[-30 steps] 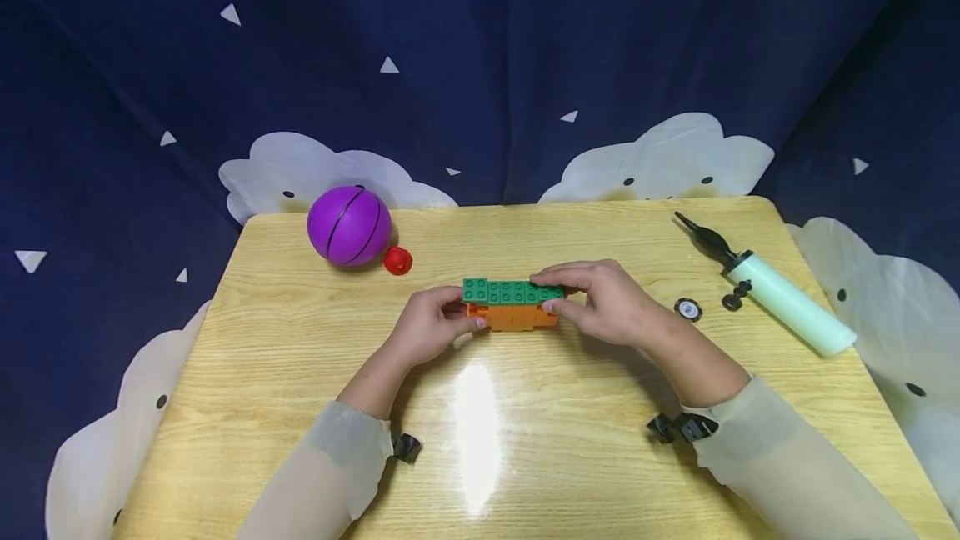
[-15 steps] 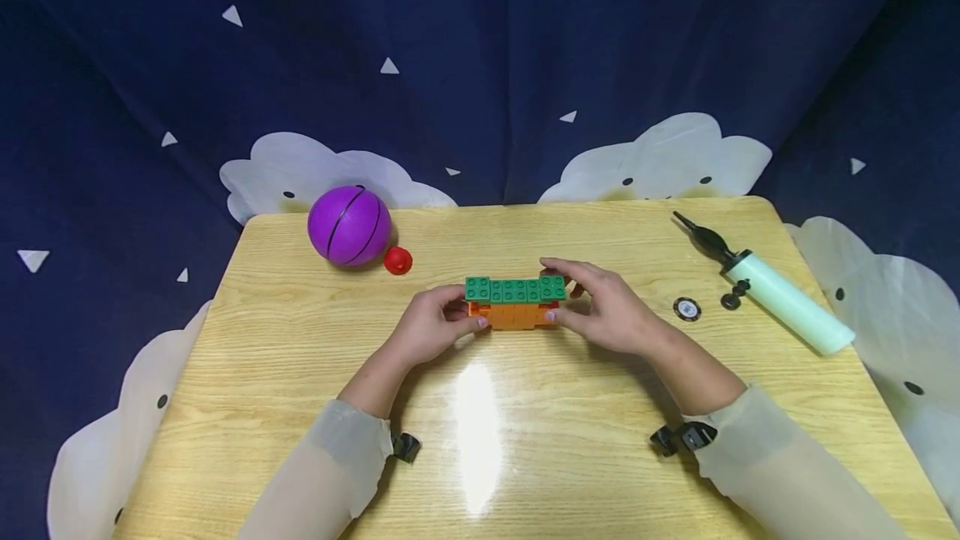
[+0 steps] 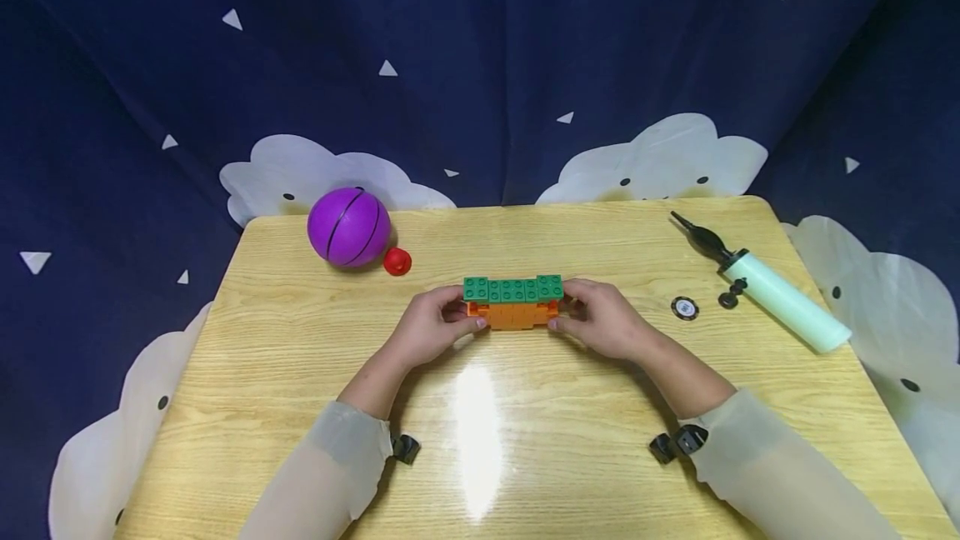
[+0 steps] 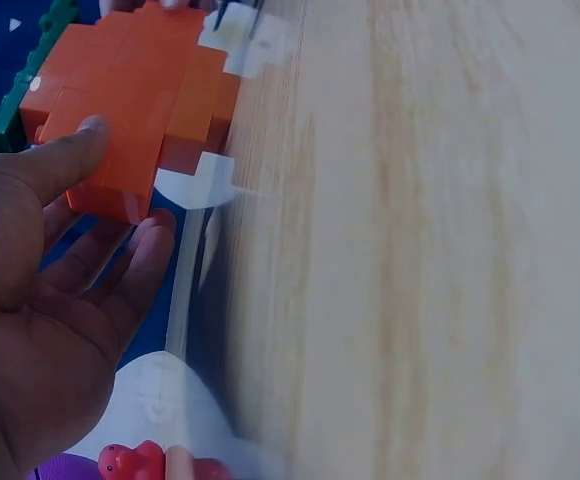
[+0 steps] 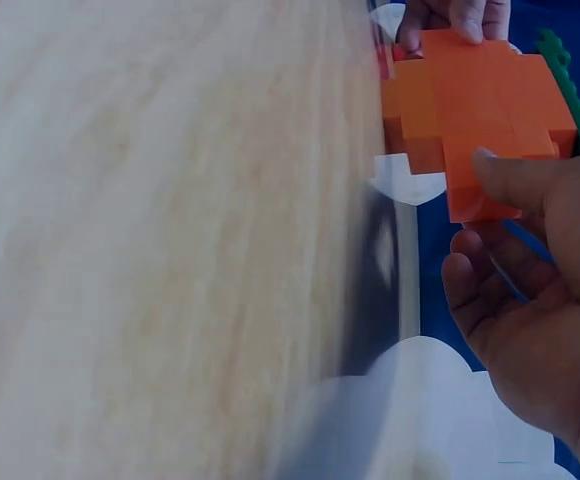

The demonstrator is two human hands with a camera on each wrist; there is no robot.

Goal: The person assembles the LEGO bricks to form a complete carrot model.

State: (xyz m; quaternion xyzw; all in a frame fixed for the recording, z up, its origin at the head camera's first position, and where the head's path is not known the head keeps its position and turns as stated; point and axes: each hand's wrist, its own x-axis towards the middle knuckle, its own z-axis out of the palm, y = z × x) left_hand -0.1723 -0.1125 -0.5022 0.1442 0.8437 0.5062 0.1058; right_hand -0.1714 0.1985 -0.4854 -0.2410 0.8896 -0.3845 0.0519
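A block build stands at the middle of the wooden table [image 3: 285, 357]: a row of green bricks [image 3: 513, 288] on top of orange bricks [image 3: 513, 315]. My left hand [image 3: 431, 327] grips its left end, thumb on the orange front face [image 4: 135, 95]. My right hand [image 3: 600, 319] grips the right end, thumb against the orange bricks [image 5: 480, 110] and fingers curled behind. In the wrist views the green row shows only as an edge [image 4: 5, 120] [image 5: 570, 85] behind the orange.
A purple ball [image 3: 348, 226] and a small red cap [image 3: 397, 261] lie at the back left. At the right lie a mint-green hand pump [image 3: 772, 294] with a black nozzle, a small black disc [image 3: 685, 307] and a black fitting [image 3: 731, 297]. Dark star-patterned cloth surrounds the table.
My right hand came off the top of the green row and dropped to grip the build's right end. The left hand kept its hold.
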